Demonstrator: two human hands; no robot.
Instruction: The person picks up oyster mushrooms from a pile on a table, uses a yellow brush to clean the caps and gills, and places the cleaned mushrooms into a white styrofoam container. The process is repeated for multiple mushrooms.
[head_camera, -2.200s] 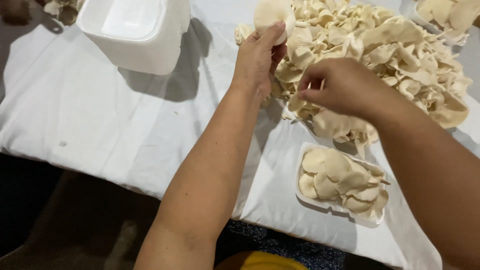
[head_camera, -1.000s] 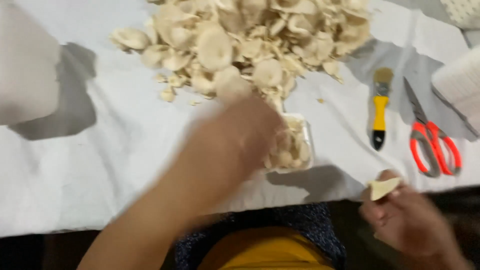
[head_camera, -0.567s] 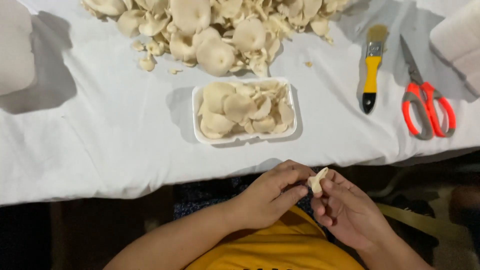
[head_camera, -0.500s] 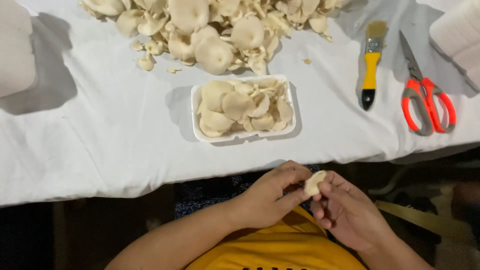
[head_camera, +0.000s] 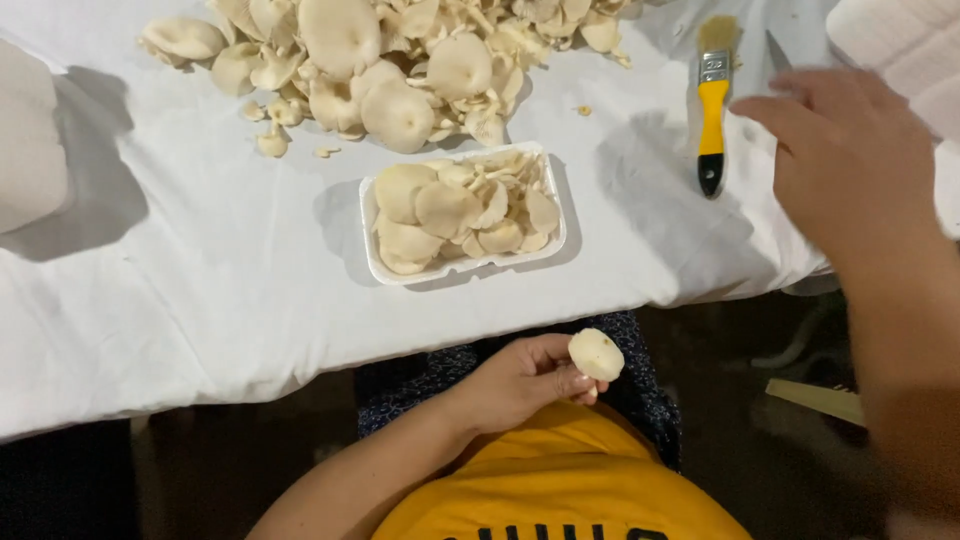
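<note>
My left hand (head_camera: 520, 380) holds a small pale mushroom (head_camera: 596, 354) between its fingertips, low in front of my lap, below the table edge. My right hand (head_camera: 850, 165) is raised over the right end of the table with its fingers spread and nothing in it, covering the scissors and close to the yellow-handled brush (head_camera: 712, 105). A white foam tray (head_camera: 372, 215) filled with mushrooms sits near the table's front edge. Behind the tray lies a large loose pile of mushrooms (head_camera: 390, 60).
A white cloth (head_camera: 180, 290) covers the table. A white foam box (head_camera: 30, 150) stands at the left edge, and white material (head_camera: 900, 50) sits at the far right corner. Small mushroom scraps (head_camera: 270, 145) lie beside the pile.
My right hand has let go of the mushroom and moved up to the right, over the scissors. My left hand alone keeps the mushroom.
</note>
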